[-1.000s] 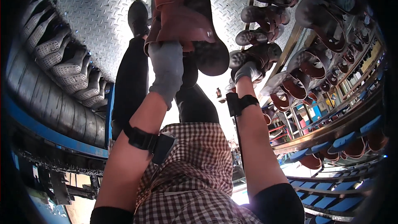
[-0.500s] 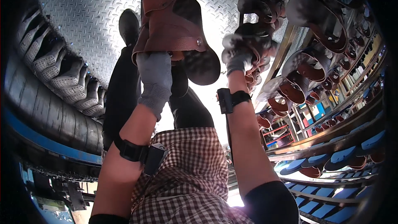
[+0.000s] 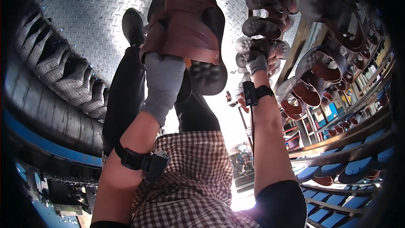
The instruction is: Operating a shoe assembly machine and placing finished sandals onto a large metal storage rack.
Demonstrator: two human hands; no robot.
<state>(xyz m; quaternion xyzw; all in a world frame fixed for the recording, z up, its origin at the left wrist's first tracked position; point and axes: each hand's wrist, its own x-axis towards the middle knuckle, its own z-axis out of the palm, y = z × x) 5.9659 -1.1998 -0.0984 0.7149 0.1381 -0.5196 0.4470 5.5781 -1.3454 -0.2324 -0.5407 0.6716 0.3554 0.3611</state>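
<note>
My left hand (image 3: 163, 74), in a grey glove, is closed on several brown leather sandals (image 3: 190, 38) bunched together, with wide straps and dark soles. Its fingers are hidden behind the lowest strap. A metal stud shows at that strap's edge. Farther right, my right hand (image 3: 258, 64), also gloved in grey, is up against a rack where similar sandals hang in a column. It appears closed on one brown sandal (image 3: 247, 45) with a dark sole, though its fingertips are partly covered.
Rows of brown sandals (image 3: 320, 67) hang on racks at the right, above shelves of blue-topped soles (image 3: 358, 165). At the left, dark boots (image 3: 71, 76) with pale patterned soles lie along a black ribbed roller (image 3: 55, 107). The floor is metal tread plate (image 3: 97, 0).
Both hands have shifted to the right. The sandals in my left hand look larger and have turned slightly. My right hand stays beside the hanging sandals.
</note>
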